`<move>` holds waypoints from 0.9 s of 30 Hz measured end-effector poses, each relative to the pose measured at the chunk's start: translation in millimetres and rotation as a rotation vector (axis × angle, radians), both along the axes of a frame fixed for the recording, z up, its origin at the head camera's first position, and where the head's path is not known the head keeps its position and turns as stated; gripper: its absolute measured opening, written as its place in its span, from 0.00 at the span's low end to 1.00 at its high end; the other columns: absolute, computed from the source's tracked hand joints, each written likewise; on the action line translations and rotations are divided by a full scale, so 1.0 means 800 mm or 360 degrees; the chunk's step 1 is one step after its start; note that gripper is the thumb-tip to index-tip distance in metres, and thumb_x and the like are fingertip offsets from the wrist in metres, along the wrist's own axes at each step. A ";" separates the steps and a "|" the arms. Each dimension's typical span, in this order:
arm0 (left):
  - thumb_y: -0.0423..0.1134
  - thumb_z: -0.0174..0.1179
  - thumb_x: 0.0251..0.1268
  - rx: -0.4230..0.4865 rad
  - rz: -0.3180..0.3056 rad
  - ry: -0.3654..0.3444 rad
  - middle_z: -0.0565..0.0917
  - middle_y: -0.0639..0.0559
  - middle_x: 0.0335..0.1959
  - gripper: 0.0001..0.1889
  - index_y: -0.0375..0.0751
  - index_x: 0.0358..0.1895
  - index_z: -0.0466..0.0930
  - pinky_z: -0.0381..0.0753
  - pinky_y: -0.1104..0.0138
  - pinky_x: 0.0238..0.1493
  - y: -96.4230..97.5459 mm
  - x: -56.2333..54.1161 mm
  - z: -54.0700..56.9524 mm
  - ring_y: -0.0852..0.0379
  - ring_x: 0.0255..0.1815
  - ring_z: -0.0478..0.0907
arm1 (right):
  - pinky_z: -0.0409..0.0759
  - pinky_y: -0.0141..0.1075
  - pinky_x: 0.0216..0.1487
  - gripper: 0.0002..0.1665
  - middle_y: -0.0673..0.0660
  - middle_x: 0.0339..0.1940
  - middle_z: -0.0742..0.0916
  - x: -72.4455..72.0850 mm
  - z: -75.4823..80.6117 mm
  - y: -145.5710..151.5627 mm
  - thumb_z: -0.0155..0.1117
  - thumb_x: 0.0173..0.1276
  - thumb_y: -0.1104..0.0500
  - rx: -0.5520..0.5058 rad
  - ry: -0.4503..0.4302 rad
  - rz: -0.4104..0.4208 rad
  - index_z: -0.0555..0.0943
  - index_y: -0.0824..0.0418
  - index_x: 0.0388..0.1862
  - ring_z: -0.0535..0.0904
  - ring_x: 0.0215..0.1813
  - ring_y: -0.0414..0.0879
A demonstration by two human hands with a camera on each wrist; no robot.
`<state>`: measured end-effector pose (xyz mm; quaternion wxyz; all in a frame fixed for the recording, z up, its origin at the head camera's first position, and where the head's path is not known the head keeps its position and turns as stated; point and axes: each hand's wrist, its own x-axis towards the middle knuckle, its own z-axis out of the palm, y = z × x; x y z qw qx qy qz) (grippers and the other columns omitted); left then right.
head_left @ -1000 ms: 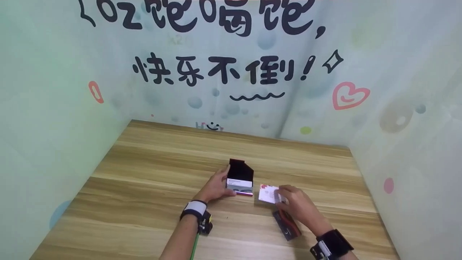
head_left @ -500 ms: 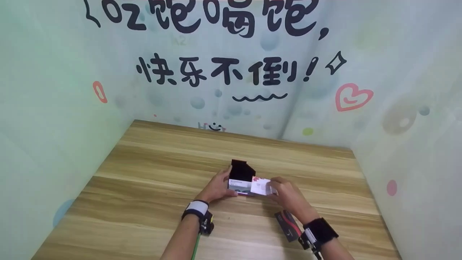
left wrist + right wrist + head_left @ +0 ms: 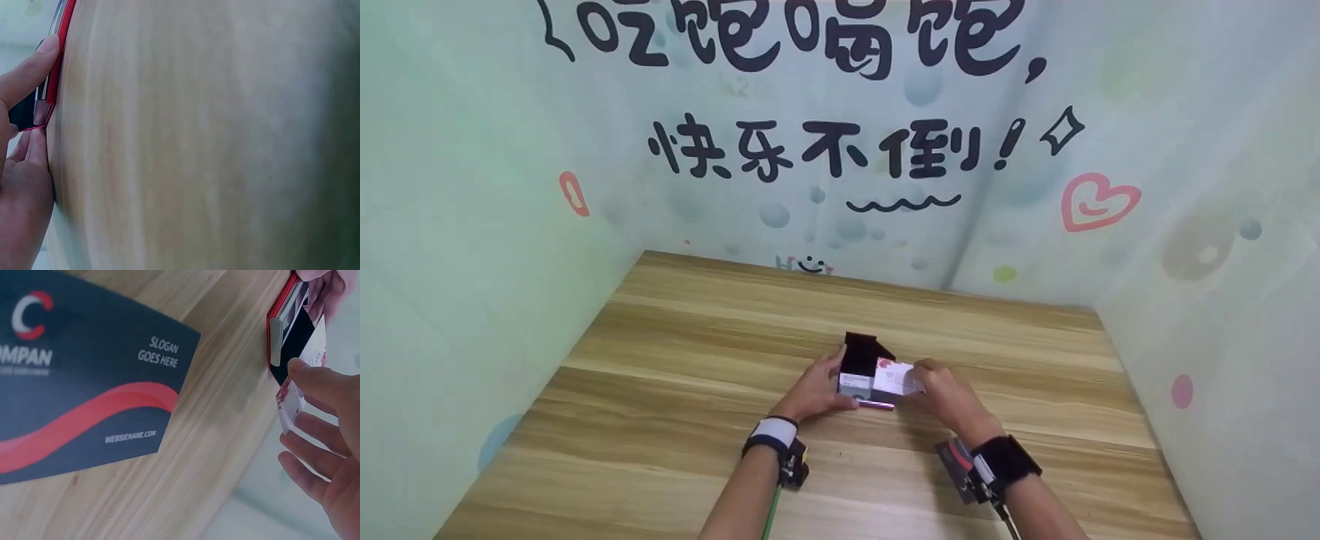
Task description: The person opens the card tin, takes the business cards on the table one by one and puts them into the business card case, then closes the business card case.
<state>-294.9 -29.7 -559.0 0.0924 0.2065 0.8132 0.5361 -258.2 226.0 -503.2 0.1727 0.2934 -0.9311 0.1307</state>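
Note:
My left hand [image 3: 812,386] grips the left side of an open business card case [image 3: 860,352], thumb at the front edge. The case has a black inside flap, and the left wrist view shows its red outer edge [image 3: 67,28]. Inside lies a card with a grey lower part [image 3: 855,391]. Between thumb and fingers, my right hand [image 3: 952,394] pinches a white business card [image 3: 894,377] with red flowers at its corner. That card overlaps the right part of the case in the head view.
A dark grey business card [image 3: 95,377] with a red wave lies on the wooden table [image 3: 675,360], partly under the right wrist's camera in the head view. A printed backdrop [image 3: 735,217] rises behind the table and along both sides.
The right hand has carried the white card leftward and away from me, from beside the case to over its right part. The left hand keeps its grip on the case.

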 end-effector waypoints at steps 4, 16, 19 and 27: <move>0.36 0.78 0.46 -0.0040 0.0015 -0.0017 0.52 0.27 0.79 0.59 0.36 0.80 0.47 0.64 0.51 0.78 0.000 -0.001 0.000 0.33 0.75 0.65 | 0.89 0.47 0.42 0.14 0.67 0.41 0.88 -0.008 -0.001 -0.006 0.78 0.51 0.68 0.0002 -0.0025 -0.0031 0.86 0.68 0.38 0.86 0.41 0.60; 0.24 0.74 0.47 0.0261 -0.0077 -0.0098 0.47 0.27 0.80 0.57 0.29 0.79 0.43 0.67 0.52 0.76 0.002 -0.001 -0.004 0.33 0.78 0.58 | 0.86 0.55 0.47 0.13 0.70 0.44 0.87 -0.026 0.001 -0.035 0.77 0.51 0.69 -0.0019 -0.0027 -0.0018 0.86 0.69 0.37 0.86 0.44 0.64; 0.23 0.73 0.47 0.0289 -0.0080 -0.0122 0.46 0.26 0.79 0.57 0.29 0.79 0.42 0.68 0.53 0.76 0.003 -0.002 -0.004 0.32 0.78 0.57 | 0.87 0.54 0.46 0.13 0.69 0.43 0.88 -0.028 0.002 -0.040 0.78 0.51 0.69 0.0022 -0.0012 -0.0033 0.86 0.68 0.37 0.86 0.43 0.63; 0.24 0.73 0.46 0.0256 -0.0053 -0.0141 0.45 0.29 0.80 0.59 0.30 0.79 0.42 0.66 0.54 0.77 0.004 0.001 0.000 0.34 0.79 0.55 | 0.88 0.49 0.46 0.14 0.65 0.45 0.88 -0.032 0.002 -0.050 0.77 0.54 0.66 0.0165 -0.0078 -0.0079 0.87 0.65 0.42 0.87 0.44 0.60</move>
